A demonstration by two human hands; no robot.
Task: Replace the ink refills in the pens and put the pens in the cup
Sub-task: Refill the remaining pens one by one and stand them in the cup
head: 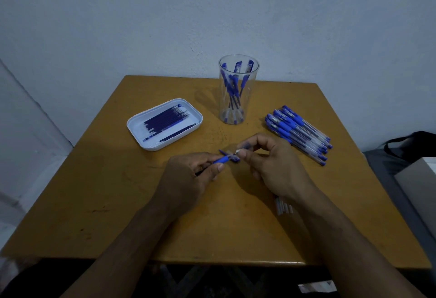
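You are holding one blue pen (pixel 221 159) between both hands over the middle of the tabletop (pixel 113 194).

Your left hand (pixel 188 177) is gripping the pen by its blue rubber sleeve, while your right hand (pixel 273 163) is pinching the part at its tip end, fingers curled. The clear cup (pixel 238 90) is standing behind them with several pens inside. A pile of pens (pixel 298 133) is lying to its right, and a white tray (pixel 165 124) of refills (pixel 166 118) is sitting to the left.
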